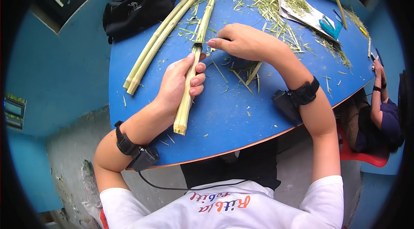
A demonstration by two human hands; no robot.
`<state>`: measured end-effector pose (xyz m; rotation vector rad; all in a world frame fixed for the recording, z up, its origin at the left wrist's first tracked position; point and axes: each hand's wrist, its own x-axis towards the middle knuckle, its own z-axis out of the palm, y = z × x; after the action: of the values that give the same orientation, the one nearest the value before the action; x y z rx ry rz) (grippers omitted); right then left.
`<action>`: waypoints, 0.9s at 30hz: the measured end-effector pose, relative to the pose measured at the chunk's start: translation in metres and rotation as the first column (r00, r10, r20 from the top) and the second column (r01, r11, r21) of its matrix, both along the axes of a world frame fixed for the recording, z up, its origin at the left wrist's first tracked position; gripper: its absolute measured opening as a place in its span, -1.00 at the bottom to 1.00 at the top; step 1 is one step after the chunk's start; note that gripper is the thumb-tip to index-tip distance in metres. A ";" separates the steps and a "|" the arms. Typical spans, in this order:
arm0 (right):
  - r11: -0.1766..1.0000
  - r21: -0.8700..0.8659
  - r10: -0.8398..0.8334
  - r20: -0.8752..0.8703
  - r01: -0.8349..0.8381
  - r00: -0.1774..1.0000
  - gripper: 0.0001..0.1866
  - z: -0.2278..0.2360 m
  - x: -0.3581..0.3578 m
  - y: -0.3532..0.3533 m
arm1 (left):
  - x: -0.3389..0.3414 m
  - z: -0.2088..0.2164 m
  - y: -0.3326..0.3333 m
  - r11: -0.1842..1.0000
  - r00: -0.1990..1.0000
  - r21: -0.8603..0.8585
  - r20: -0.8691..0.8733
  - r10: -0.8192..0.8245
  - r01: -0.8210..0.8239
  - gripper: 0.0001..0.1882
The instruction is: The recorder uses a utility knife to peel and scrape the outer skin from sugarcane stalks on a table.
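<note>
My left hand (183,76) is wrapped round a thick, pale green-yellow plant stalk (186,104), which lies lengthwise away from me over the blue table. Its near end is cut off square, and its far part (206,18) looks stripped and paler. A small dark knife blade (197,44) sits across the stalk just beyond my left fingers. Beside it, my right hand (243,41) is bent inward with its fingers curled, the thumb tip close to the blade. Most of the knife's handle is hidden by that hand.
Two long stalks (161,39) lie left of my hands, near a black bag (140,9). Shredded fibres (276,20) cover the far right of the blue table (224,117), around white paper (284,3) and a teal tool (330,27). Another person (381,112) sits at the right.
</note>
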<state>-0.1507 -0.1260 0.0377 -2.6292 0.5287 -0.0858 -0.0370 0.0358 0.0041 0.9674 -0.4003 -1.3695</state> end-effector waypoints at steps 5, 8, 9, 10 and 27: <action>0.996 -0.070 -0.045 0.098 0.052 0.994 -0.47 -0.012 0.011 0.002 | 0.002 0.000 0.001 1.000 1.000 0.004 -0.006 0.009 -0.009 -0.66; 0.969 -0.226 -0.066 0.160 0.102 0.985 -0.47 -0.023 0.015 0.000 | 0.000 0.000 -0.001 0.999 0.999 0.024 0.030 0.031 -0.032 -0.67; 0.967 -0.231 -0.075 0.163 0.112 0.984 -0.47 -0.019 0.014 -0.009 | -0.005 0.003 -0.001 1.000 0.999 0.019 0.032 0.021 -0.022 -0.67; 0.938 -0.278 -0.194 0.075 0.207 0.978 -0.47 -0.017 0.016 -0.019 | -0.010 0.004 0.003 0.999 0.997 0.031 0.077 0.025 -0.028 -0.67; 0.963 -0.232 -0.110 0.138 0.140 0.984 -0.46 -0.019 0.008 -0.017 | 0.009 -0.003 0.000 0.999 0.996 -0.035 -0.084 -0.029 0.026 -0.68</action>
<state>-0.1431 -0.1430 0.0186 -2.7978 0.6793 -0.3725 -0.0281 0.0363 0.0012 0.8757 -0.3731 -1.4187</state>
